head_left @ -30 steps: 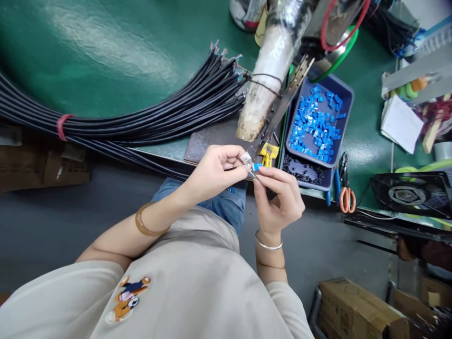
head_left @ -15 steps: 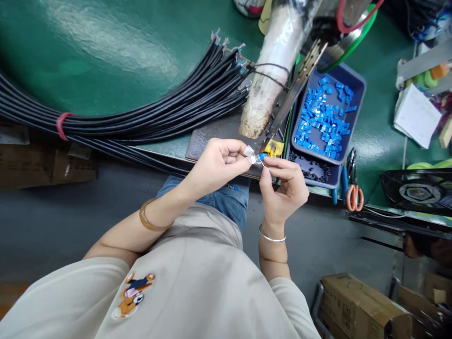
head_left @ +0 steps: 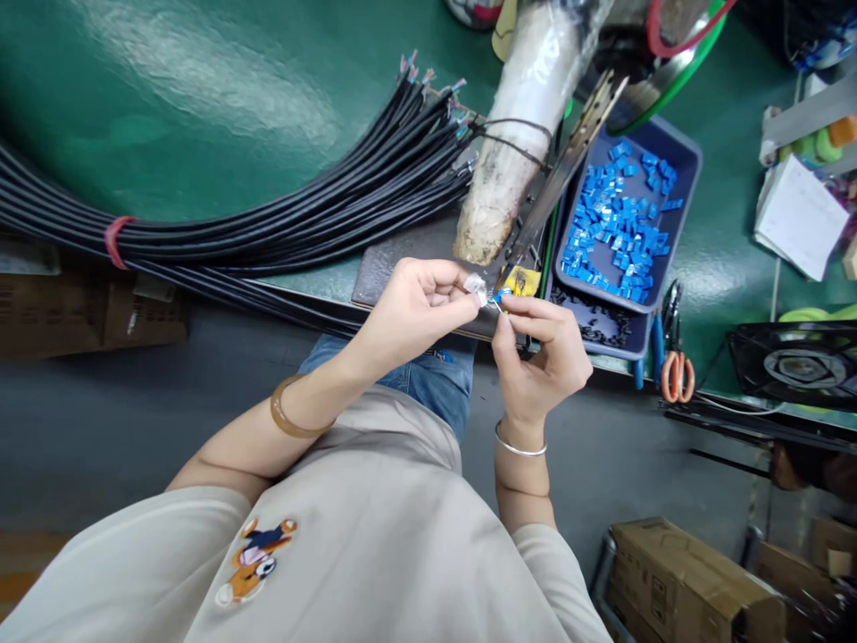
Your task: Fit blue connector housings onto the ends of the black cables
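Between the fingertips of my left hand (head_left: pixel 428 299) is a small white piece (head_left: pixel 477 288), pinched at the bench edge. My right hand (head_left: pixel 542 353) is closed on a thin white wire (head_left: pixel 496 305), right beside it. A small blue connector (head_left: pixel 502 293) shows at my right fingertips, nearly touching the white piece; how they join is too small to tell. Just behind the fingers lies a yellow piece (head_left: pixel 526 282) below a metal tool arm (head_left: pixel 562 170). A wrapped white tube (head_left: pixel 512 134) stands over the dark pad (head_left: pixel 388 259).
Black cables (head_left: pixel 268 234) tied with a red band (head_left: pixel 113 241) spread along the left of the green bench (head_left: pixel 201 107). Right of my hands are a bin (head_left: pixel 693 192) of blue connectors, a lower bin of black parts (head_left: pixel 606 326), orange-handled scissors (head_left: pixel 678 377) and a fan (head_left: pixel 803 367).
The view has shifted slightly, moving the bins and scissors a little rightward. The white piece has turned a little in my left fingers. Both hands keep their grips.
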Tool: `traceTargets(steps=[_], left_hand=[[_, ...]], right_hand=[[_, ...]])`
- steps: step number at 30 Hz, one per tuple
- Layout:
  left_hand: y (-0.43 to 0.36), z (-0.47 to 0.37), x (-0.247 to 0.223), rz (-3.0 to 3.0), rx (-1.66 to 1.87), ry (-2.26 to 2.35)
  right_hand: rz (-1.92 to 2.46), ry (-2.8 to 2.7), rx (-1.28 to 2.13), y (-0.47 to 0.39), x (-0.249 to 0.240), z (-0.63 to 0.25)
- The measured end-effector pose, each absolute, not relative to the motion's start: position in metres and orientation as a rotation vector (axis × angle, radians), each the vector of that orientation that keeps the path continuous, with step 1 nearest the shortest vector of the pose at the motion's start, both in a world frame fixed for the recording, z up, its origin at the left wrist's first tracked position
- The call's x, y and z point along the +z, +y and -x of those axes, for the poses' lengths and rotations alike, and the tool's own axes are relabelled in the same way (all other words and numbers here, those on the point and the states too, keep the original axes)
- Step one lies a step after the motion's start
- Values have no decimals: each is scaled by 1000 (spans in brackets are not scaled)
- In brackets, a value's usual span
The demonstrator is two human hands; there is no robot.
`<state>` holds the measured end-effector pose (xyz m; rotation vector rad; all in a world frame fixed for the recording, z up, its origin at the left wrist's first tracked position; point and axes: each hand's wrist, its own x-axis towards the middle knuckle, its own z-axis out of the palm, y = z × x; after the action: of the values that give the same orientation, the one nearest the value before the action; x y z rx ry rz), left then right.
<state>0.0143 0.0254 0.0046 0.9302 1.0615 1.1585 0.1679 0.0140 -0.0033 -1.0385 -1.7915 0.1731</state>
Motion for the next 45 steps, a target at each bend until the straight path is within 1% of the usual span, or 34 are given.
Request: traceTargets(steps=[28, 39, 45], left_hand=[[26, -15, 10, -926, 1168, 1067], [26, -14, 9, -945, 1110, 1052], [24, -13, 11, -950, 1106, 1021]], right_hand=[[1112, -1833, 79, 11, 4, -166], [1075, -1869, 69, 9, 2, -168], [1128, -1732, 340, 5, 5, -168]])
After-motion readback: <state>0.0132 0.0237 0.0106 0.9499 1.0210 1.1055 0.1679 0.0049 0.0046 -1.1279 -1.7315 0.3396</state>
